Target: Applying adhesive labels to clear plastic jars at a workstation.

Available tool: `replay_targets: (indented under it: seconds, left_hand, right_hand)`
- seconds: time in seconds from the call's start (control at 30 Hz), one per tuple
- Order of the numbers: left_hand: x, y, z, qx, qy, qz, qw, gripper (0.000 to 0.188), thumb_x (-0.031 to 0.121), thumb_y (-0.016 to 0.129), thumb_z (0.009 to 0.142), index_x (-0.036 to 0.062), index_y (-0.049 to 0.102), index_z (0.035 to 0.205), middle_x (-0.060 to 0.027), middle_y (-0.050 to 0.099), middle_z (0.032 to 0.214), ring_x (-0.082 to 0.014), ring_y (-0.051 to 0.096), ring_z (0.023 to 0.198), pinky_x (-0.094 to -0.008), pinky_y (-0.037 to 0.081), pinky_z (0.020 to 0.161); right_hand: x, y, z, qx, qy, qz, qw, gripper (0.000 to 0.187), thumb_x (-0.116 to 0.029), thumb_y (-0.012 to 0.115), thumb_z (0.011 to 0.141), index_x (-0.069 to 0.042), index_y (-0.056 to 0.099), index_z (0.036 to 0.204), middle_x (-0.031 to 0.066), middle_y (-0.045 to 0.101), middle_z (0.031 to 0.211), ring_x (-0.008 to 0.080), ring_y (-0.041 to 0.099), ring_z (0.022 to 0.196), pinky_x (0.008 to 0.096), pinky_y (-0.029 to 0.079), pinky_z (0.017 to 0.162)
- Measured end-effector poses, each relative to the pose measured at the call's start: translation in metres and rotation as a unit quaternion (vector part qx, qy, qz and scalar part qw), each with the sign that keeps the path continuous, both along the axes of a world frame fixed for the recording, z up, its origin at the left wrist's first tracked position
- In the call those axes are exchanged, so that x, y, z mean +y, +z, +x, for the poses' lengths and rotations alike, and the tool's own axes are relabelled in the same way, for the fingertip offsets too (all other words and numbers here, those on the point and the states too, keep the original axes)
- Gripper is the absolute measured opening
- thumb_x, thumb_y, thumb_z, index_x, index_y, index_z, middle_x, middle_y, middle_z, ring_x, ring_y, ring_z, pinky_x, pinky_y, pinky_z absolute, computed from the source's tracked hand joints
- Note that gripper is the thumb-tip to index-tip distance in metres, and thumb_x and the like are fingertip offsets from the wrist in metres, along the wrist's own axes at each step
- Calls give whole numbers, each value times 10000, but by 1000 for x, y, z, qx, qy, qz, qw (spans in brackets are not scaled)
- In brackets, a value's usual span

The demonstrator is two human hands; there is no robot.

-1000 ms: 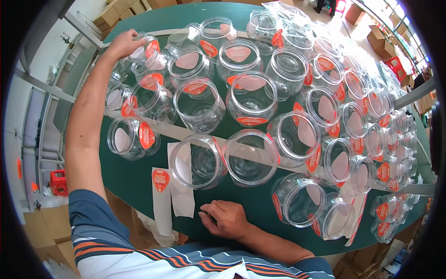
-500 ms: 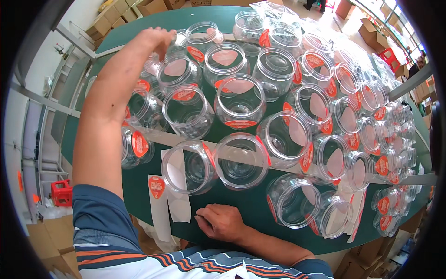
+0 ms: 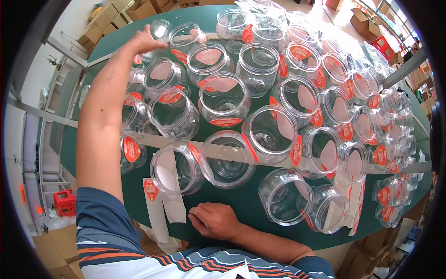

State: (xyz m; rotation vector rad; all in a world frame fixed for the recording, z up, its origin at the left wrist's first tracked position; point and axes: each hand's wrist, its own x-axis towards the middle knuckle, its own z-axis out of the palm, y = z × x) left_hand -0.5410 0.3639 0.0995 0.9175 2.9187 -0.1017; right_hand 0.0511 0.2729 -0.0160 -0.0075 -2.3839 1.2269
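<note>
My left arm stretches to the far left of the green table. My left hand point(image 3: 146, 40) is there, fingers and thumb around the side of a small-looking clear jar point(image 3: 161, 29), which tilts; the exact contact is blurred. My right hand point(image 3: 215, 220) rests in a loose fist near the front edge, with nothing showing in it. Two open clear plastic jars, a left one point(image 3: 177, 169) and a right one point(image 3: 227, 160), stand just beyond it. To its left lie white label strips point(image 3: 173, 208), one bearing a red label point(image 3: 150, 189).
Many open jars with red labels crowd the table point(image 3: 200, 14), mostly at the middle and right. More label strips point(image 3: 357, 204) lie at the front right. Clear plastic bags point(image 3: 269, 6) lie at the far side. Grey metal posts point(image 3: 67, 50) flank the table.
The view has shifted slightly, so most jars appear farther left. At the far left, the jar by my left hand has moved away and now tilts. My right fist stays in place.
</note>
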Motion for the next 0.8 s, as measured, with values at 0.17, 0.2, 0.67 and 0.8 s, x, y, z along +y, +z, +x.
replay_targets:
  seconds: [0.17,0.2,0.67,0.8]
  left_hand:
    - [-49,78,30,123,-58,158,978,1316,713,860,814,-5,285,1755,-336,576,1606,-480,627,1430,-539,542,1178]
    - [-61,95,57,125,-95,191,969,1247,600,906,831,31,299,1760,-288,575,1619,-452,622,1436,-514,524,1199]
    - [-284,50,469,-11,-474,111,873,1042,242,967,616,190,571,1579,-155,493,1652,-383,549,1448,-494,507,1197]
    - [-275,-6,500,-14,-496,105,862,1038,224,939,692,211,511,1638,-156,457,1678,-391,536,1463,-511,490,1217]
  right_hand:
    - [-7,-6,1,22,-7,7,1000,140,-64,804,901,-115,708,988,29,662,809,228,628,635,337,493,576]
    - [-5,-10,-1,47,-16,5,999,149,-56,802,895,-116,709,994,29,661,808,233,625,634,339,492,576]
    - [3,56,56,214,-59,-53,974,747,-169,935,785,-29,582,1429,227,608,1459,352,656,1210,426,595,971]
    - [7,56,73,89,15,-10,996,854,-197,945,781,-29,535,1511,240,547,1543,387,614,1324,446,583,1046]
